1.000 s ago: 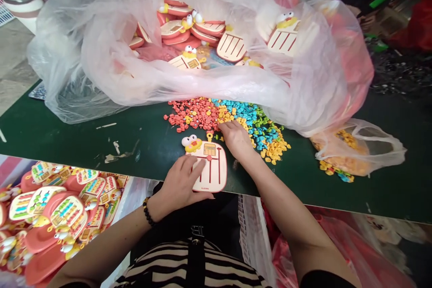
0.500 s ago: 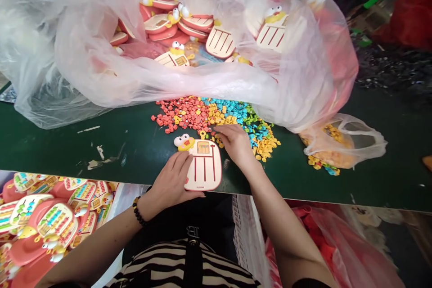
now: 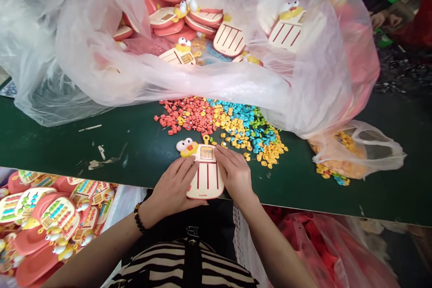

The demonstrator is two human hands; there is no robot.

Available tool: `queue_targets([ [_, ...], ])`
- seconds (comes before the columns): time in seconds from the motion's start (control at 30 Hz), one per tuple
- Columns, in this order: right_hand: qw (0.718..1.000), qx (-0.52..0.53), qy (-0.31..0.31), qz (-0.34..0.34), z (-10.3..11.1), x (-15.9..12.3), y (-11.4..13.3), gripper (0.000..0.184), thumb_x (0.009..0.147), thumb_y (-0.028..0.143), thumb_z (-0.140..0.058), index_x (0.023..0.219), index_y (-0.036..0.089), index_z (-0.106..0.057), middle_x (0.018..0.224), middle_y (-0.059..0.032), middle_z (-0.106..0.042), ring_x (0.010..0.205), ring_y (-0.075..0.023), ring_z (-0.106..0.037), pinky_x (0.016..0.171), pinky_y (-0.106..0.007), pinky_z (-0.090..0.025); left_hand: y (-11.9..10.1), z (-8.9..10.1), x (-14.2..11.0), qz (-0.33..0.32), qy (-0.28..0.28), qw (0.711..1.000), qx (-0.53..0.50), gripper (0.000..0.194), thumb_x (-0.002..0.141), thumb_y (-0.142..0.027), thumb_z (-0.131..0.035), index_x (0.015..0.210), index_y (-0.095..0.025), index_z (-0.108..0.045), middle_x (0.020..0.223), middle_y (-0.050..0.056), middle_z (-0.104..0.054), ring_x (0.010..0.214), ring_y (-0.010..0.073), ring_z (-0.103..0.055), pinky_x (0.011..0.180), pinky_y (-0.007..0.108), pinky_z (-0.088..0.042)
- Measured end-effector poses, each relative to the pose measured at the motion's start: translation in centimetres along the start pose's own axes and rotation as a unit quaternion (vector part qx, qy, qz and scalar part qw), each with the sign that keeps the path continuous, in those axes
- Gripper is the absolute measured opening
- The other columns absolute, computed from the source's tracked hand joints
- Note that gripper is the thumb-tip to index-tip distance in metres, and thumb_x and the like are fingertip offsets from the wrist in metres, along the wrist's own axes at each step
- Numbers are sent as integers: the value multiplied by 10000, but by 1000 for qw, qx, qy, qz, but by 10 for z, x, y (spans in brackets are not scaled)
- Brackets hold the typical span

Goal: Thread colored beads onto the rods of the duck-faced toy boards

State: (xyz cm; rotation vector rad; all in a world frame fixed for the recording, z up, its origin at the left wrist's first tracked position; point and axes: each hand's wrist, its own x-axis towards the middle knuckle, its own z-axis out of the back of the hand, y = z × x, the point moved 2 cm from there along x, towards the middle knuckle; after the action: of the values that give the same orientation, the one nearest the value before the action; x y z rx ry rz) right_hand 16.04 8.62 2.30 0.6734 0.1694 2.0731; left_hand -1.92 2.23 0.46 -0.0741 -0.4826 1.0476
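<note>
right hand (image 3: 237,175) is now down on the right side of the cream slotted plastic board with red rim (image 3: 206,179); half a second ago it was by the small pieces and that side's slot showed. left hand (image 3: 170,185) stays on the left side.

left: fingers together on top, thumb apart at the near edge, clamped on board. right: fingers together, tips on the upper right of board; thumb hidden, can't tell if it pinches anything.

board lies face up on the dark green table (image 3: 57,139), near end at the table's front edge. open green surface left of the big-eyed yellow-billed head (image 3: 186,148), few scraps on it; more right of right hand, up to the small clear plastic bag (image 3: 357,159). just beyond board: red, yellow, blue and green pieces (image 3: 192,117), then the large translucent plastic bag (image 3: 165,81).

board's yellow ring (image 3: 206,138) points away from the person, toward the pieces; long axis and main slots run front to back, head off the upper left corner.
</note>
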Motion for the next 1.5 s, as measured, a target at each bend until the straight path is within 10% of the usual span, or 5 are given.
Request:
queue_targets([
  [0.33, 999, 25, 42, 12, 2, -31, 44, 463, 921, 128, -442, 1379, 187, -472, 1219, -108, -670, 1266, -255, -530, 1004, -468, -438, -3, 2, -3, -3, -43, 999, -9, 790, 789, -689, -532, 1250, -49, -480, 1168, 207, -573, 1137, 320, -507, 985, 453, -438],
  [0.53, 998, 62, 4, 6, 9, 31, 2, 322, 936, 143, -433, 1156, 222, -654, 1206, -66, -677, 1101, -192, -630, 934, -349, -497, -5, 7, -2, -1, -50, 999, -17, 790, 786, -696, -529, 1249, -56, -497, 1160, 207, -578, 1097, 315, -511, 948, 453, -436],
  [0.77, 985, -66, 119, 105, -20, 88, -30, 163, 864, 117, -569, 917, 162, -717, 1044, -123, -709, 951, -244, -652, 841, -374, -516, -13, 16, 19, -22, 86, 995, 52, 843, 761, -767, -483, 1426, -255, -397, 1473, 78, -429, 1261, 386, -391, 1089, 617, -179],
  [0.97, 998, 50, -25, 29, -3, 47, -19, 194, 927, 233, -514, 953, 213, -705, 1039, -78, -714, 955, -191, -668, 818, -330, -547, -15, 5, 20, -27, 129, 989, 73, 940, 763, -783, -446, 1455, -157, -337, 1527, 141, -328, 1384, 417, -240, 1085, 668, -144],
  [1.5, 991, -129, -31, 14, -4, -30, 23, 321, 925, 125, -454, 1197, 136, -623, 1168, -131, -693, 1116, -224, -632, 938, -361, -486, -28, 1, 11, 54, 33, 993, 95, 968, 761, -680, -578, 1378, 32, -357, 1242, 271, -528, 1169, 383, -477, 1024, 531, -355],
])
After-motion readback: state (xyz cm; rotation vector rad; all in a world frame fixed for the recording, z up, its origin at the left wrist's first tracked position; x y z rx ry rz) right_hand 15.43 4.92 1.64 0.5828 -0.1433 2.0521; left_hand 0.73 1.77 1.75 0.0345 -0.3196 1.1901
